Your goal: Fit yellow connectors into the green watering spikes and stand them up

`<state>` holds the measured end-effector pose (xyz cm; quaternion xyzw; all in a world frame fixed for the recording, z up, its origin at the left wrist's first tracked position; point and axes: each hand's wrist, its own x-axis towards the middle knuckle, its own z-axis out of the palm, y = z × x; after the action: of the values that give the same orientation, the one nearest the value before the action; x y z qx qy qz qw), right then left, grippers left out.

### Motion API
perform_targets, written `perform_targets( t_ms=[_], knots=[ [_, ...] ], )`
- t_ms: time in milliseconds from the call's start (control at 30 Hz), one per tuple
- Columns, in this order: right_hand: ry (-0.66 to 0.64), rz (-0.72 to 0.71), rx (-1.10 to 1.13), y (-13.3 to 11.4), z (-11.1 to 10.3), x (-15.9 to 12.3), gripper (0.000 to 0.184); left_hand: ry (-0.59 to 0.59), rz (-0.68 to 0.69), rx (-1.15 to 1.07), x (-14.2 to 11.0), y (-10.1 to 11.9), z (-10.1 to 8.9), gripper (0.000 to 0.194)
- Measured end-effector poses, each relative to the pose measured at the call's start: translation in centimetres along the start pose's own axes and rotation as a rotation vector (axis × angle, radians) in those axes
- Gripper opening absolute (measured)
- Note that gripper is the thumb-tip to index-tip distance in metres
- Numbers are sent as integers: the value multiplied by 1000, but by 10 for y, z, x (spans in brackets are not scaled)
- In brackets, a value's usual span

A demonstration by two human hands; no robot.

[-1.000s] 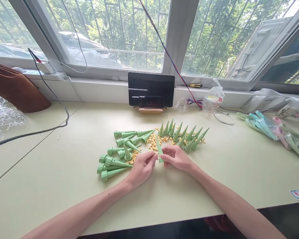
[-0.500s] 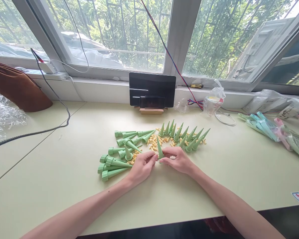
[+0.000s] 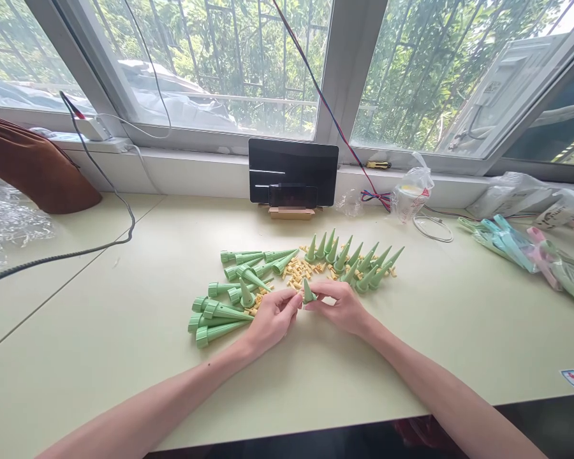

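Observation:
Between thumb and fingers, my right hand (image 3: 339, 301) grips a green plastic cone (image 3: 308, 292), its point tipped up and away from me. Close beside it, my left hand (image 3: 276, 315) is pinched closed; whatever lies between its fingertips is hidden or too small to name. Left of the hands lie several green spikes with ribbed caps (image 3: 220, 311), and one bare cone (image 3: 246, 294) stands among them. Small yellow plastic pieces (image 3: 296, 273) are heaped beyond my fingers. Several green cones (image 3: 347, 258) stand upright or leaning at the right of that heap.
A black tablet (image 3: 293, 169) leans by the window, with a phone (image 3: 293, 195) in front. A dark cable (image 3: 119, 241) crosses the table at left, near a brown bag (image 3: 33, 166). Bagged pastel items (image 3: 511, 245) lie at right, and a wrapped cup (image 3: 409, 197) stands at the back.
The cone in my right hand has tilted, so its tip points more away from me and it looks shorter. My left hand has hardly moved.

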<state>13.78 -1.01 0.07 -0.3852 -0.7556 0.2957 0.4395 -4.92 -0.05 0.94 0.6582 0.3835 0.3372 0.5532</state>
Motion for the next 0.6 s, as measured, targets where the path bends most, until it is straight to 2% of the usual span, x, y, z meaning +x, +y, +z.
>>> perform_targets(
  t_ms=[200,367,600],
  knots=[
    [-20,77,79,-2,-1,-1,17,18,50,73,1,-2,0,40],
    [-55,171,238,-6,-1,0,20,28,109,142,2,-6,-2,40],
    [-82,269,378,-6,0,-2,21,47,129,192,1,-8,-1,39]
  ],
)
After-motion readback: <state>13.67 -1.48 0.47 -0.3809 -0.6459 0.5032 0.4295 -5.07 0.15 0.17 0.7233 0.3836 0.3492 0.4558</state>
